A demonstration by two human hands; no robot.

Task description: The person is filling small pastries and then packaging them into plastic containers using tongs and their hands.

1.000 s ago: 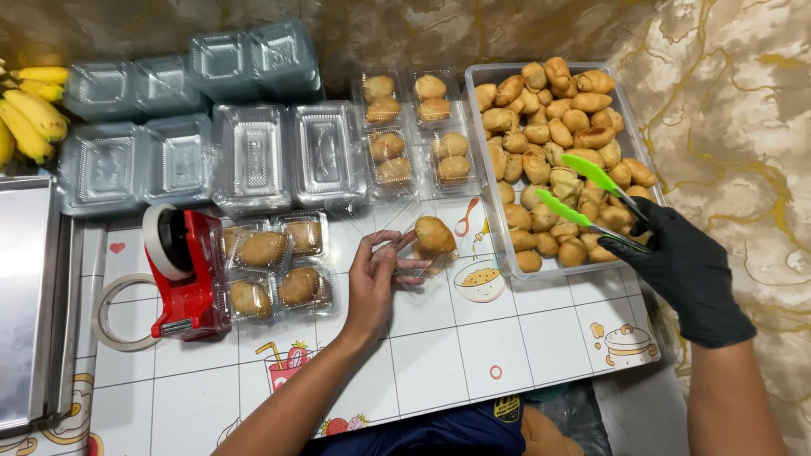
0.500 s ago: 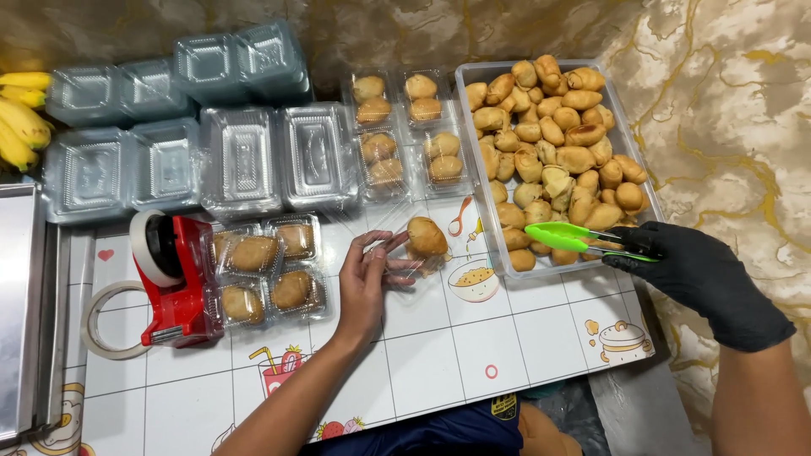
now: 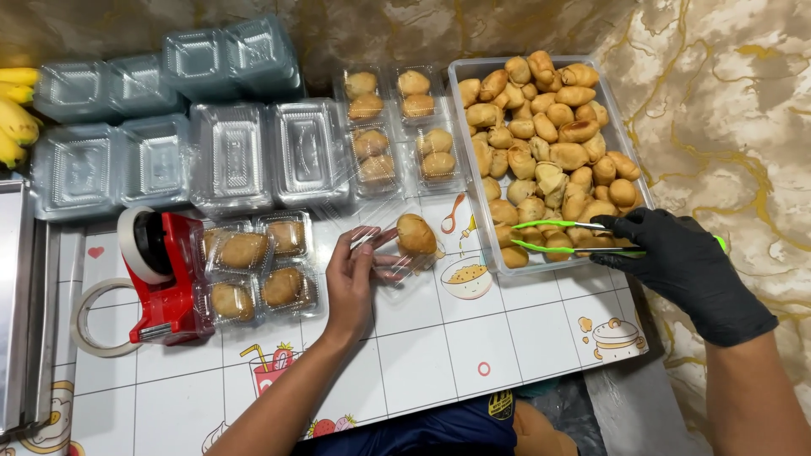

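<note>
My left hand point(image 3: 355, 274) is bare and holds an open clear plastic box point(image 3: 397, 263) on the table, with one golden pastry point(image 3: 416, 234) inside. My right hand point(image 3: 680, 266) wears a black glove and grips green tongs point(image 3: 562, 236). The tong tips lie over the near end of a clear tray point(image 3: 492, 245) piled with several golden pastries point(image 3: 549, 135), with a pastry between the arms near the tray's front wall.
Filled closed boxes point(image 3: 253, 270) sit beside a red tape dispenser point(image 3: 165, 274) at the left. More filled boxes point(image 3: 397, 127) and stacks of empty clear boxes point(image 3: 228, 152) stand behind. Bananas point(image 3: 13, 114) lie far left, by a metal tray point(image 3: 21, 295).
My right hand has swung the tongs down from above the pile to the tray's near edge, turning them level. My left hand has stayed on the open box.
</note>
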